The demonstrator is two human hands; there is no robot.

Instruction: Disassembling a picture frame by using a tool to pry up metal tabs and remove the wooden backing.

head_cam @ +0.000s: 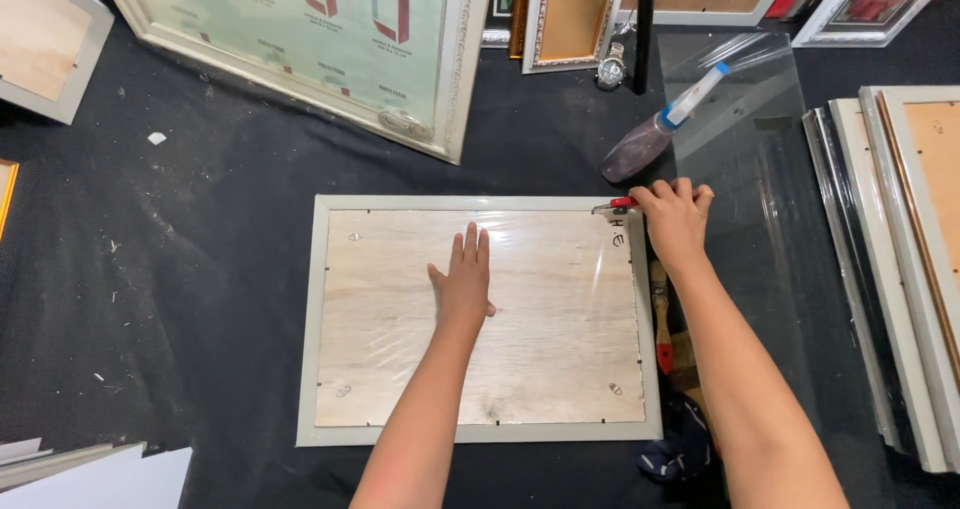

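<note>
Left hand (465, 284) flat, fingers spread on clear film over picture frame (480, 319), mid-bench | right hand (672, 214) clenched on red cutter (620, 204) at frame's top-right corner | risk I see: film shifting, ragged cut.

We get bright, even overhead light, soft shadows, a bit of glare on the plastic film (520, 231), everything pretty sharp.
</note>
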